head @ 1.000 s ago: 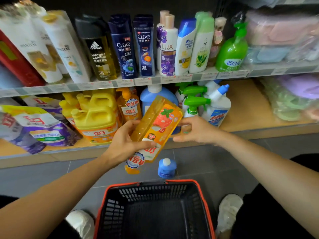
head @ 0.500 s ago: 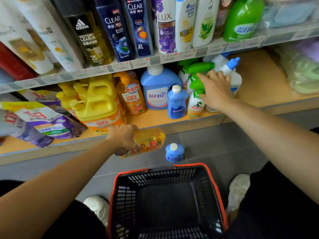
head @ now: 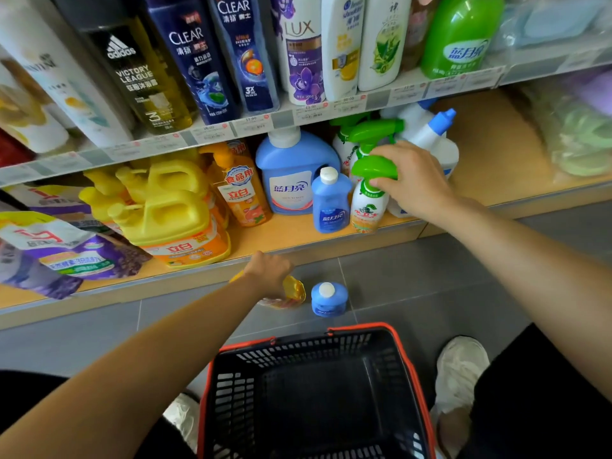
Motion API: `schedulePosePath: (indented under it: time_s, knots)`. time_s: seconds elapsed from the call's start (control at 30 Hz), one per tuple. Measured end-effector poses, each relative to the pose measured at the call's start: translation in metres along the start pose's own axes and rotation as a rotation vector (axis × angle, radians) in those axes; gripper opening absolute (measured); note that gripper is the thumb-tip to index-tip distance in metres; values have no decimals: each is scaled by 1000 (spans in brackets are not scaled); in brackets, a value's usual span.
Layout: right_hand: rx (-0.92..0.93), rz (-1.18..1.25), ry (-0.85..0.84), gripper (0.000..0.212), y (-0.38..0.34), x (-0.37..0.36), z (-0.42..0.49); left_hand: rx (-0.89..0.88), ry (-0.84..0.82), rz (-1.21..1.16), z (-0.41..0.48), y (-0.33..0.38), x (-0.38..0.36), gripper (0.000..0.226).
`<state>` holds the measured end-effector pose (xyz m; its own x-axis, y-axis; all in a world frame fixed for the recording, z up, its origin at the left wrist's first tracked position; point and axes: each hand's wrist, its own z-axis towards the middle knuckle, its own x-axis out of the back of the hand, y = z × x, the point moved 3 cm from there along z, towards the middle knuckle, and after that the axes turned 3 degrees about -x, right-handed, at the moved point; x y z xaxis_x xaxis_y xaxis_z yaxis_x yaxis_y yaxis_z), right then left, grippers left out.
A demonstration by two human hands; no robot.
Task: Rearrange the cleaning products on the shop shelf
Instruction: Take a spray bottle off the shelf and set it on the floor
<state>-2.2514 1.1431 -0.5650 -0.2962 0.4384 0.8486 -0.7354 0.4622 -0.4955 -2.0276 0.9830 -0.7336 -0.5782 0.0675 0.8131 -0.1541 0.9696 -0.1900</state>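
Right grip [head: 414,180] clasps green-topped spray bottle [head: 369,207] at shelf [head: 298,236] edge; left grip [head: 270,273] holds orange bottle [head: 294,291] low. Risk: careless lift knocks neighbouring blue bottle [head: 331,203] off shelf.

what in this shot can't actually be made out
Head view:
- Clear orange soap bottle: mostly covered by the left hand, label unreadable.
- White squeeze bottle with blue cap: lower body hidden behind the right hand, which grips the green-trigger spray bottle.
- Paper price tags on the upper shelf edge: too small and blurred to read.
- Black plastic basket with red rim: near end cut by the bottom edge.
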Motion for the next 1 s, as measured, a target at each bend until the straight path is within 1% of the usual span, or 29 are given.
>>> schedulePosePath:
  time_s: [0.07,0.17,0.23,0.3,0.37,0.5,0.57,0.67,0.73,0.83,0.9,1.0]
  knots:
    - [-6,47,19,47,-4,5,0,-20,44,-37,6,3,3,57]
    - [5,67,-13,43,-11,6,-9,-86,147,-110,9,0,8,64]
    - [10,91,-39,42,-15,3,-16,-119,223,-207,3,-7,12,67]
    - [9,109,-65,41,-21,1,-21,-126,253,-297,-6,-18,10,65]
    - [14,128,-85,40,-25,1,-24,-91,249,-395,-13,-28,2,61]
    - [35,161,-104,38,-33,4,-30,4,294,-764,-20,-31,-16,44]
    - [41,161,-125,38,-35,3,-31,34,327,-911,-22,-28,-19,43]
    - [32,172,-152,42,-36,2,-34,94,358,-1049,-22,-22,-24,42]
    - [29,169,-162,44,-36,0,-37,183,409,-1087,-20,-17,-25,38]
    - [28,172,-182,45,-37,-2,-40,286,465,-1104,-19,-9,-24,45]
    - [30,172,-195,45,-38,-3,-41,282,449,-1103,-19,-9,-23,44]
    - [43,184,-214,45,-42,-2,-41,198,359,-1059,-25,-12,-22,39]
